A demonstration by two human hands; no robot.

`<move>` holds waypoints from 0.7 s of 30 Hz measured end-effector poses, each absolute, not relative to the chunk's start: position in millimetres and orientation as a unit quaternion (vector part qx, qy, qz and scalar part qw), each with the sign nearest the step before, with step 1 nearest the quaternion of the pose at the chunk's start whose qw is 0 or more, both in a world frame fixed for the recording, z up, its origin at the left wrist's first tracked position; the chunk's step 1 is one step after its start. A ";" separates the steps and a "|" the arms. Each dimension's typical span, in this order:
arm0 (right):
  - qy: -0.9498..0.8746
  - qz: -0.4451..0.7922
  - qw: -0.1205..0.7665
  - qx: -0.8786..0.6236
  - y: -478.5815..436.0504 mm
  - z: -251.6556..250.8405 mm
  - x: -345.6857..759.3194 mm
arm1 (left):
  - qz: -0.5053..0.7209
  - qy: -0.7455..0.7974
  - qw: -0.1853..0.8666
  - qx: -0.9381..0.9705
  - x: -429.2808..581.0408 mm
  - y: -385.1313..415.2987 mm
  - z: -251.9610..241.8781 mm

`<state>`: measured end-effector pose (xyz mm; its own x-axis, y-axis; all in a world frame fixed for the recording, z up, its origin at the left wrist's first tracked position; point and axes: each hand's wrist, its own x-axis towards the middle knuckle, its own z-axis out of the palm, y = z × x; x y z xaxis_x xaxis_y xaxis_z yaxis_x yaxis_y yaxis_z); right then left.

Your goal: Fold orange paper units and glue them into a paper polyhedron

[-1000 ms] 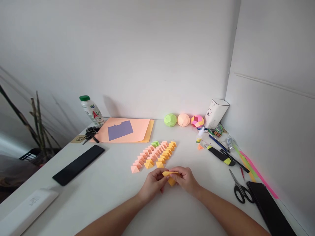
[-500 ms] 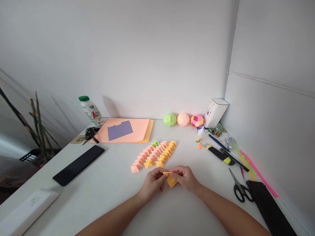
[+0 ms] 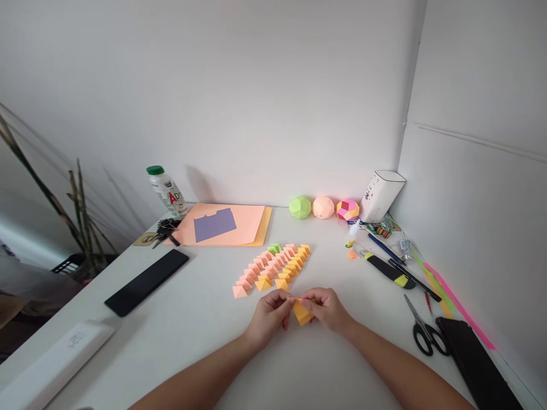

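Observation:
Both hands meet low over the white table (image 3: pixel 192 319), pinching one small folded orange paper piece (image 3: pixel 302 312). My left hand (image 3: pixel 269 316) grips its left edge with thumb and fingertips closed. On the piece's right side, my right hand (image 3: pixel 327 309) has its fingers curled round it. Just beyond the hands lie rows of several folded paper units (image 3: pixel 273 266), pink and orange, with a green one (image 3: pixel 274 248) at the far end.
Three paper balls (image 3: pixel 323 208) and a white box (image 3: pixel 380 195) stand by the back wall. Peach and yellow sheets (image 3: pixel 226 225), a bottle (image 3: pixel 167 191), keys (image 3: pixel 164 228) and a black slab (image 3: pixel 147 282) lie left. Scissors (image 3: pixel 423 333), pens (image 3: pixel 397 267), a cutter (image 3: pixel 387 270) and a black device (image 3: pixel 478 364) lie right.
The hands keep working the orange piece, turning it slightly so its pointed face hangs lower. The view has shifted a little, so everything sits slightly further right.

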<state>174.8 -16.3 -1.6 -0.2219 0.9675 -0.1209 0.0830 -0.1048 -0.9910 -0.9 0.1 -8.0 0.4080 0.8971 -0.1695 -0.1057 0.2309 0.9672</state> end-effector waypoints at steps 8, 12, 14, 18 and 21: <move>-0.510 0.588 0.390 -0.492 -14.1 -1.8 177.3 | 0.415 0.396 0.685 0.449 -1.5 0.8 -9.4; -0.511 0.593 0.391 -0.484 -14.0 -0.4 176.8 | 0.379 0.380 0.685 0.492 -1.2 -1.3 -7.8; -0.517 0.591 0.389 -0.481 -14.1 0.1 176.3 | 0.352 0.379 0.677 0.524 -0.7 -1.6 -7.1; -0.531 0.583 0.381 -0.483 -14.3 -0.6 175.9 | 0.327 0.394 0.664 0.546 0.6 -1.5 -6.9; -0.539 0.581 0.375 -0.481 -14.4 -1.7 175.9 | 0.324 0.399 0.656 0.552 1.1 -2.5 -8.1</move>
